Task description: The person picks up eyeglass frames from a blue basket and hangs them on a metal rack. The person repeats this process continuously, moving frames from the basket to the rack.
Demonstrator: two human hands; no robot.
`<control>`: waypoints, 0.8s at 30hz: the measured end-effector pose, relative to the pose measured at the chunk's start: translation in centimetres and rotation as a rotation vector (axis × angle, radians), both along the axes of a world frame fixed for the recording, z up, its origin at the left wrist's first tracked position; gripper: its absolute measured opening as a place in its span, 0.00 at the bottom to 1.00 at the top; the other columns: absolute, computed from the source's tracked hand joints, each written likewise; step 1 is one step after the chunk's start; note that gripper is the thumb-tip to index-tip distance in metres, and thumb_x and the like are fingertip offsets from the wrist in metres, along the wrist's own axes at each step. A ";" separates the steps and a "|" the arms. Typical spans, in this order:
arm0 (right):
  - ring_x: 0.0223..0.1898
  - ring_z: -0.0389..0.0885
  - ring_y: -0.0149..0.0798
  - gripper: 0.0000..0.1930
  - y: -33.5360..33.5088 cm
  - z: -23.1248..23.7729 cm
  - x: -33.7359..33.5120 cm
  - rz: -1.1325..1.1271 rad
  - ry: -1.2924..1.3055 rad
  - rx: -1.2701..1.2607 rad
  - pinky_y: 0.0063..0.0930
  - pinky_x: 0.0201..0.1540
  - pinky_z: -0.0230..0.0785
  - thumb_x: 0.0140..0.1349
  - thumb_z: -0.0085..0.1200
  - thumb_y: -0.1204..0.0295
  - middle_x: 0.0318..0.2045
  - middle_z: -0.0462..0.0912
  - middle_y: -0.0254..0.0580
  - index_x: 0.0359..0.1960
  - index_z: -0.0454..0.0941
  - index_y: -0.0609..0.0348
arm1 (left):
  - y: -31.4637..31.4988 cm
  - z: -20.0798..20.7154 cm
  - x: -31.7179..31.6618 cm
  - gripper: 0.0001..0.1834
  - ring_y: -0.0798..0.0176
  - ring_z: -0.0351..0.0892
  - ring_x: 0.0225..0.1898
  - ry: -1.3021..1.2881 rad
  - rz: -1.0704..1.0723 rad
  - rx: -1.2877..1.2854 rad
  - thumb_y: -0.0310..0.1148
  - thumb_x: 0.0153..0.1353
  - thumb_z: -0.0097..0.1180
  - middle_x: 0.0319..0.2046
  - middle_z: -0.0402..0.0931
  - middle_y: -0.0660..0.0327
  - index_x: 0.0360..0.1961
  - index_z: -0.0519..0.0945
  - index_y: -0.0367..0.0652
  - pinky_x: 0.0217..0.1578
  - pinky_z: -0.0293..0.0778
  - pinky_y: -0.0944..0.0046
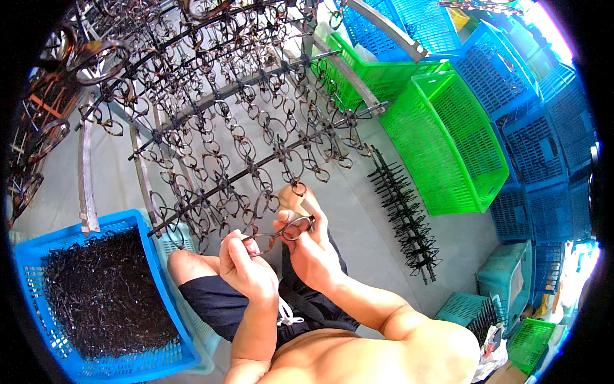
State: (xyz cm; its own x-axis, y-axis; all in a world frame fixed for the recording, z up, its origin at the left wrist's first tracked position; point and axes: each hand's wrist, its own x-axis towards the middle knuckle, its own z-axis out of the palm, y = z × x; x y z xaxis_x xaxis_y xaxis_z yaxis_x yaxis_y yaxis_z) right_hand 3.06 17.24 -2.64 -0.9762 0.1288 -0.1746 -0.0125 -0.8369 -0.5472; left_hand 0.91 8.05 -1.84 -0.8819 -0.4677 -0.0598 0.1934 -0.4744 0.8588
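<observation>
The left hand point(251, 270) and right hand point(314, 257) pinch a brown eyeglass frame point(276, 237) between their fingers point(234, 248), steadying both ends, I'd guess.

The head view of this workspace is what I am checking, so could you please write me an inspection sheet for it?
Surface: grey floor; the work is held above it.
Job's things: brown glasses frame in hand, beside a metal rack hung with many similar frames; whether it is linked to them, cannot tell.
Clutter: dark spiked bars on the floor; blue basket at left, full of dark tangled pieces.
Grip: left hand and right hand both hold the glasses frame.
Cables: nothing seen.
Surroundings: green crate and blue crates at right.
</observation>
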 end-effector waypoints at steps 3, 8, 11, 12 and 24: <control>0.53 0.70 0.37 0.27 2.0 0.9 -1.3 0.023 0.110 -0.347 0.30 0.54 0.64 0.65 0.44 0.68 0.55 0.66 0.41 0.64 0.48 0.48 | 0.7 -1.1 0.6 0.06 0.72 0.63 0.24 0.069 -0.050 -0.452 0.26 0.60 0.49 0.26 0.70 0.65 0.31 0.76 0.35 0.26 0.62 0.72; 0.50 0.71 0.37 0.23 1.8 0.5 -1.4 -0.140 0.121 0.358 0.33 0.54 0.63 0.64 0.39 0.78 0.52 0.64 0.44 0.60 0.52 0.58 | 1.7 -1.8 1.6 0.08 0.61 0.74 0.26 0.339 -0.246 -1.020 0.19 0.53 0.56 0.25 0.77 0.57 0.37 0.79 0.33 0.27 0.69 0.67; 0.48 0.71 0.36 0.23 4.1 0.1 -0.9 0.191 0.149 0.795 0.32 0.50 0.66 0.62 0.40 0.79 0.53 0.63 0.47 0.59 0.53 0.60 | 1.6 -1.5 1.7 0.07 0.59 0.74 0.27 0.323 -0.214 -1.114 0.21 0.55 0.54 0.27 0.77 0.57 0.36 0.79 0.33 0.29 0.70 0.65; 0.44 0.74 0.36 0.21 4.6 0.7 -1.0 0.142 0.162 0.852 0.30 0.46 0.68 0.63 0.41 0.76 0.47 0.69 0.47 0.58 0.55 0.62 | 1.6 -1.3 1.5 0.07 0.57 0.74 0.28 0.363 -0.250 -1.154 0.22 0.56 0.52 0.28 0.77 0.55 0.36 0.78 0.32 0.32 0.70 0.63; 0.15 0.61 0.19 0.06 16.9 -2.7 -13.6 -0.350 -0.184 0.879 0.16 0.15 0.53 0.60 0.50 0.73 0.23 0.70 0.28 0.38 0.73 0.57 | -3.5 -0.9 0.9 0.12 0.68 0.73 0.34 0.176 -0.412 -0.673 0.15 0.58 0.41 0.38 0.72 0.57 0.43 0.68 0.36 0.40 0.69 0.70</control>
